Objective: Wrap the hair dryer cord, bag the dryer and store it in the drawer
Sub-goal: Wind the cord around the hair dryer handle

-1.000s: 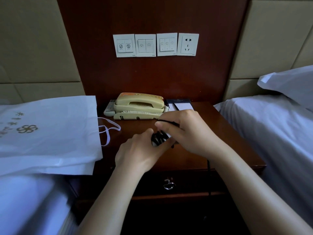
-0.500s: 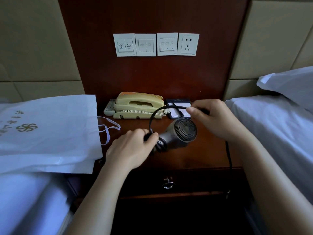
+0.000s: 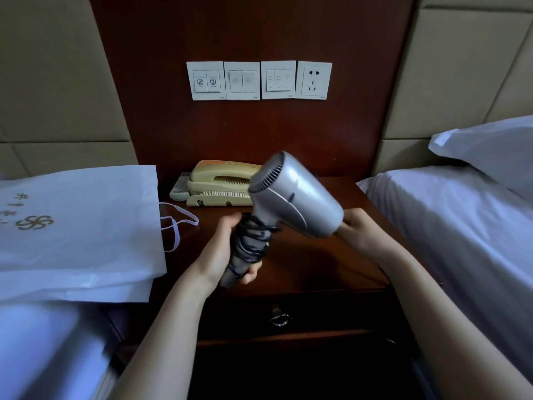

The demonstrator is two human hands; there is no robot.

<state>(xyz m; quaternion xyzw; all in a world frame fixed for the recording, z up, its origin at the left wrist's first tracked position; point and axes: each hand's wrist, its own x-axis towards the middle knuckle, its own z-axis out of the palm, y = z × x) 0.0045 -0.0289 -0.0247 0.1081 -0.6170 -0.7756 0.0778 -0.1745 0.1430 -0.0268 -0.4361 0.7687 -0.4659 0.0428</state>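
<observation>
I hold the silver hair dryer [image 3: 297, 197] tilted in the air above the dark wooden nightstand [image 3: 317, 267]. My left hand [image 3: 219, 252] grips its handle, which has several loops of black cord [image 3: 251, 241] wound round it. My right hand [image 3: 360, 229] is at the nozzle end with curled fingers and holds the loose cord, which trails down past my wrist. The white carrier bag [image 3: 80, 226] lies flat on the bed to the left, handles toward the nightstand. The drawer [image 3: 331, 313] under the top is closed, with a ring pull [image 3: 280, 319].
A beige telephone [image 3: 219, 183] and a remote [image 3: 180, 187] sit at the back of the nightstand. Wall switches and a socket [image 3: 313, 80] are above. A white bed [image 3: 461, 226] with a pillow [image 3: 490, 145] borders the right side.
The dryer has been lifted off the nightstand and turned upward. My right hand moved from the back of the nightstand to the nozzle end, and more cord sits on the handle.
</observation>
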